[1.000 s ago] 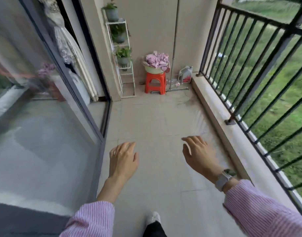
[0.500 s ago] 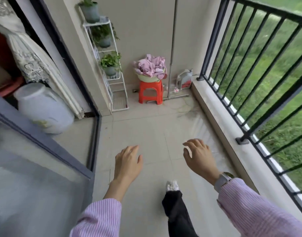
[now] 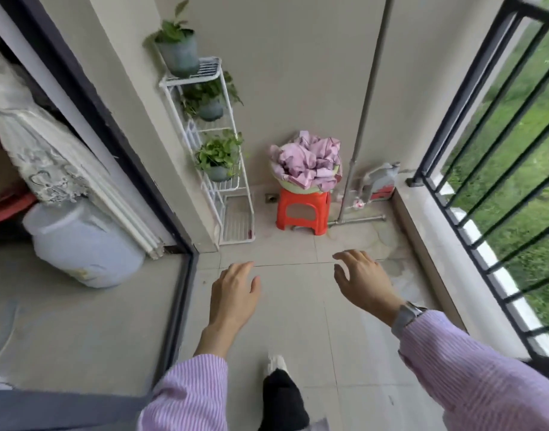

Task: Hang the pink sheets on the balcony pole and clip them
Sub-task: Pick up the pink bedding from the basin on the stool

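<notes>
The pink sheets lie crumpled in a pale green basin on a red plastic stool against the far wall. My left hand hangs over the floor tiles with relaxed fingers and holds nothing. My right hand, a watch on its wrist, is stretched forward with loosely spread fingers and is also empty. Both hands are well short of the stool. No hanging pole or clips show in this view.
A white wire plant rack with potted plants stands left of the stool. A grey pipe runs up the wall to its right, with a jug beside it. Black railing lines the right side. A sliding door frame and a pale container are on the left.
I have walked along the balcony, so the stool and sheets are closer and larger. Both hands stay out in front, empty.
</notes>
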A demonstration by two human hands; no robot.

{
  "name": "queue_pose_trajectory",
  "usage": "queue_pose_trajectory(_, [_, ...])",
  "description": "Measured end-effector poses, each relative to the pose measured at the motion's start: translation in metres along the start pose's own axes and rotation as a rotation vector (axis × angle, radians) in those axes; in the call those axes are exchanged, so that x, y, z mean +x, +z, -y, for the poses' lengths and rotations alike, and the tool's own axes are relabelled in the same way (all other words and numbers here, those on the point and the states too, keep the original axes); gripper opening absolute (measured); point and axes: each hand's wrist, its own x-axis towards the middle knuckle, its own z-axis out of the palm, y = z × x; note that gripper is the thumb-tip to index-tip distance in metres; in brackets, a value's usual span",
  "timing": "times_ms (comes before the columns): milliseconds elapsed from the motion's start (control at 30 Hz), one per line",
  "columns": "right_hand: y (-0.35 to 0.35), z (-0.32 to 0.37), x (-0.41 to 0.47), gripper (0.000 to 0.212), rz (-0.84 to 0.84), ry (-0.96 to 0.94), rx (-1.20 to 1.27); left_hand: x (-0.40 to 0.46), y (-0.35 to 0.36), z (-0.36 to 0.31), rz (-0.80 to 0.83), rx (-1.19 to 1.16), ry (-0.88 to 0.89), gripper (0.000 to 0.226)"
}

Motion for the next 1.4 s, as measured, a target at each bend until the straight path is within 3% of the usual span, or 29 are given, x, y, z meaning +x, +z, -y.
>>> queue_pose_trajectory(100, [0.014,-0.008,0.079,0.032,-0.004,0.011,0.016,0.078,0.013,0.012,0.023,0.008,-0.041,0.034])
queue_pose_trajectory(500, [0.015,-0.026,0.375,0.028,0.018,0.126,0.098,0.419,0.031,-0.006,0.155,-0.008,0.115,0.037])
queue_pose_trajectory(867, [0.070,-0.125,0.590,0.037,0.185,0.253,0.030,0.633,0.155,0.002,0.404,0.032,0.112,0.036])
queue_pose_trajectory(1100, [0.142,-0.189,0.696,0.056,0.435,0.229,-0.088,0.740,0.242,0.002,0.483,0.069,0.145,0.030])
queue_pose_trajectory(1267, [0.207,-0.210,0.733,0.098,0.621,0.207,-0.218,0.775,0.294,0.031,0.521,0.150,0.155,0.043])
queue_pose_trajectory(1333, [0.230,-0.213,0.741,0.099,0.678,0.206,-0.204,0.785,0.310,0.044,0.524,0.169,0.191,0.051])
queue_pose_trajectory(1400, [0.253,-0.218,0.743,0.087,0.686,0.200,-0.196,0.795,0.324,0.055,0.491,0.175,0.251,0.058])
